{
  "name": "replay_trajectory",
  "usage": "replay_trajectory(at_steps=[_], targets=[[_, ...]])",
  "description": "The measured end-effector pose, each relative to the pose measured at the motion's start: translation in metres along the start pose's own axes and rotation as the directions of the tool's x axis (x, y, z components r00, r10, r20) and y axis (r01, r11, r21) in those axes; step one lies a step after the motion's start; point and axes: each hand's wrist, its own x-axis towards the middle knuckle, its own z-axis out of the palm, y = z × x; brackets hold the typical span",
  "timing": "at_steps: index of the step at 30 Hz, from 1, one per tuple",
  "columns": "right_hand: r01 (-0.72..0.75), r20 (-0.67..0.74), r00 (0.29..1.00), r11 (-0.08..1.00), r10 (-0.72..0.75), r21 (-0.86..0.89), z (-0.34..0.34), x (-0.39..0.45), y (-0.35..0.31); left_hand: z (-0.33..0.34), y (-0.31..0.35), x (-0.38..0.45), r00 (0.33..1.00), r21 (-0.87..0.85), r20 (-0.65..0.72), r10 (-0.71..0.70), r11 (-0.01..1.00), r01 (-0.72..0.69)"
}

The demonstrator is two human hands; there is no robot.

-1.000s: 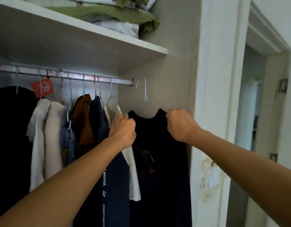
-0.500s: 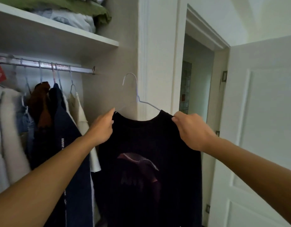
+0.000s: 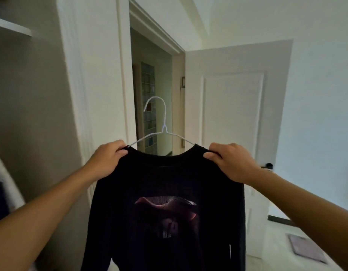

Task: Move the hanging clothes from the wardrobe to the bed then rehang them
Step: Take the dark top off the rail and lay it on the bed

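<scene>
A black sweater with a pink and white print on its chest hangs on a white wire hanger, held up in mid-air in front of me. My left hand pinches the sweater's left shoulder over the hanger's end. My right hand pinches the right shoulder the same way. The hanger's hook stands free, off the rail. Of the wardrobe, only its side wall and a shelf corner show at the far left, with a sliver of hanging clothes. The bed is out of view.
An open doorway lies straight behind the sweater. A white door stands swung open to its right, with a dark handle. A flat purple thing lies on a pale surface at the lower right.
I have turned right, away from the wardrobe, carrying the sweater on its hanger with both hands. The rail and most hanging clothes have left the view; the doorway and door now fill it.
</scene>
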Motion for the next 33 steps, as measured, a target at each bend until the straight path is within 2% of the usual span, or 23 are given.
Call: replay_trajectory(at_steps=[4,7,11,21,33], targets=[[-0.109,0.037,0.992,0.981,0.117,-0.157,-0.013,-0.041,0.017,0.039,0.042,0.006,0.983,-0.106,0.045,0.18,0.979,-0.174],[-0.269,0.013,0.962,0.953,0.273,-0.138,-0.022,-0.075,0.034,0.061,0.068,0.007,0.959,-0.181,0.091,0.27,0.951,-0.251],[-0.396,-0.023,0.917,0.898,0.399,-0.194,-0.035,-0.126,0.055,0.089,0.108,0.008,0.902,-0.254,0.187,0.388,0.906,-0.338],[-0.608,-0.075,0.778,0.718,0.624,-0.338,-0.094,-0.252,0.114,0.18,0.241,-0.009,0.779,-0.401,0.303,0.55,0.815,-0.419],[-0.746,-0.123,0.598,0.494,0.792,-0.446,-0.186,-0.436,0.234,0.318,0.48,-0.072,0.585,-0.585,0.381,0.716,0.677,-0.447]])
